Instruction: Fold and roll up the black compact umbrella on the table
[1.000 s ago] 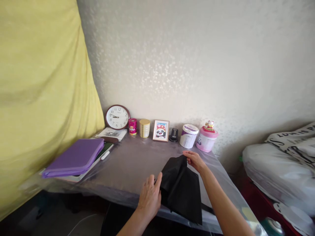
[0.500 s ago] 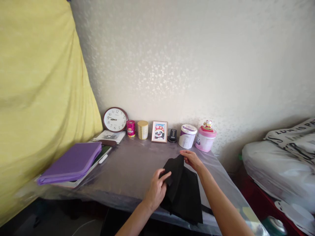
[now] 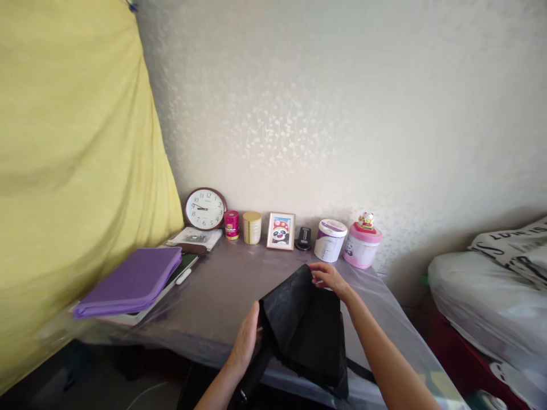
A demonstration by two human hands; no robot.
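Note:
A black fabric item [image 3: 305, 324], folded and creased, hangs between my hands at the table's front edge. My right hand [image 3: 327, 278] pinches its top corner between thumb and fingers. At its left side, my left hand [image 3: 248, 336] has the thumb pointing up along the edge; its fingers are hidden behind the fabric. A dark strap [image 3: 361, 370] extends from the fabric's lower right, passing near my right forearm.
Along the wall stand a clock [image 3: 205, 209], a magenta tin [image 3: 231, 225], a yellow-lidded can [image 3: 252, 229], a panda picture frame [image 3: 281, 232], a white tub [image 3: 330, 242] and a pink tub [image 3: 362, 247]. A purple folder [image 3: 130, 280] lies at the left.
My left hand has moved left and down, spreading the black fabric wider. The right hand still pinches its top. The view has shifted slightly.

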